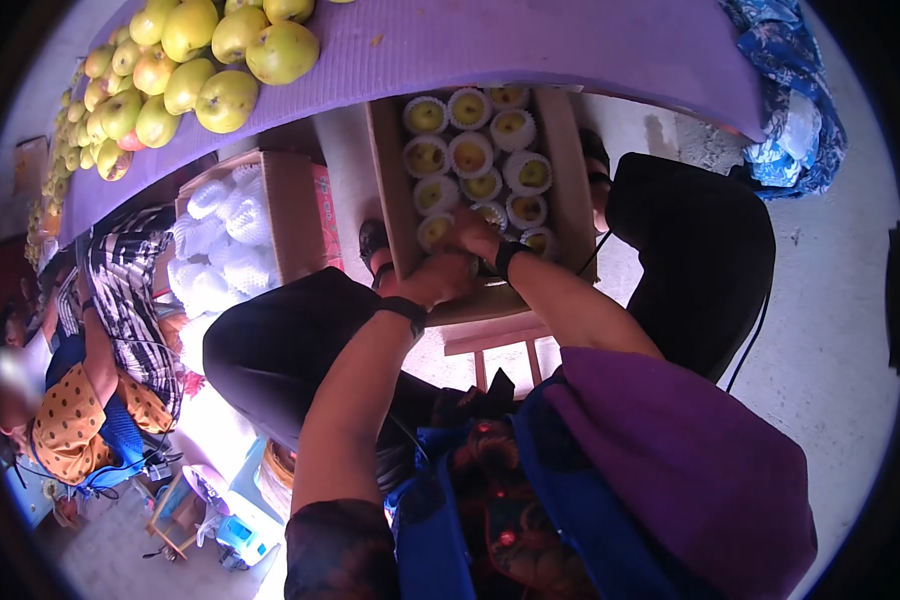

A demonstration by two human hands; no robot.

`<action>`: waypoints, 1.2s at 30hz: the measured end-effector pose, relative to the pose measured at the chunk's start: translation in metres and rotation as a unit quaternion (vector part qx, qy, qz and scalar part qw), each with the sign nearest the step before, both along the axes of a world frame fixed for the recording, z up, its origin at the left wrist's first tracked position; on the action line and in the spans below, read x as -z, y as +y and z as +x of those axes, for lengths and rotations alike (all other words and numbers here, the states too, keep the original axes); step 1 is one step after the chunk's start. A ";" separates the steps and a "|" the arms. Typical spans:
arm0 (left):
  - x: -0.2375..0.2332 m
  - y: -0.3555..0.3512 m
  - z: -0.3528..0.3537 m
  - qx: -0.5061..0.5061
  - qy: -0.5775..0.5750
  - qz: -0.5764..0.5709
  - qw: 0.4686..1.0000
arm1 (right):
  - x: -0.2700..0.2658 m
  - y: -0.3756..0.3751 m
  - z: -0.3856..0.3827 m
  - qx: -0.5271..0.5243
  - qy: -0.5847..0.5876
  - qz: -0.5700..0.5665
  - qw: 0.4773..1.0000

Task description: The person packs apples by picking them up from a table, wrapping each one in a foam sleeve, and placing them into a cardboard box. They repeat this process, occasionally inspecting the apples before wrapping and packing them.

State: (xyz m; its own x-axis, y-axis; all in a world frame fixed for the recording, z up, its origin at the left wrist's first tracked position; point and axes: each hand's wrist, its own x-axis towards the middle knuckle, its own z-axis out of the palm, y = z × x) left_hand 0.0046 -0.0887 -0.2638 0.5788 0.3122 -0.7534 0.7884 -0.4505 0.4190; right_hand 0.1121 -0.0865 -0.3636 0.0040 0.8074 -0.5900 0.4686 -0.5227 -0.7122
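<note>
An open cardboard box [379,180] stands between my knees, holding rows of yellow-green apples [470,155] in white foam nets. Both my hands are over its near end, close together. My right hand [470,238] reaches down among the nearest apples, its fingers curled and partly hidden. Just beside it is a netted apple [490,213]. My left hand [442,279] is bent at the box's near left corner, nearer to me, with its fingertips out of sight. What either hand grips is hidden.
A purple-covered table [530,40] spans the top, with a pile of bare apples [185,90] on its left. Left of my knee is a carton [290,210] of white foam nets [232,225]. Another person [80,420] sits at far left. Blue patterned cloth [800,110] hangs at right.
</note>
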 end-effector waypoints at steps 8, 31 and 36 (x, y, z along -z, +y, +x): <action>-0.046 0.045 -0.010 0.128 -0.083 0.027 0.988 | 0.012 0.015 0.014 0.015 -0.019 0.112 0.993; -0.254 0.072 -0.034 -0.262 -0.239 -0.092 0.930 | -0.360 0.046 0.065 -0.493 -0.029 0.192 0.848; -0.279 0.101 -0.035 -0.264 -0.309 -0.124 0.905 | -0.369 0.062 0.079 -0.443 -0.025 0.263 0.856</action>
State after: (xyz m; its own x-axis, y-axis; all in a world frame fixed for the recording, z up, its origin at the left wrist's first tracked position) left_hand -0.0300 0.0120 0.0148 0.7334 0.5340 -0.4207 0.4464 0.0884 0.8905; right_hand 0.1916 -0.0247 0.0053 -0.7342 0.6599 -0.1598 0.5514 0.4422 -0.7074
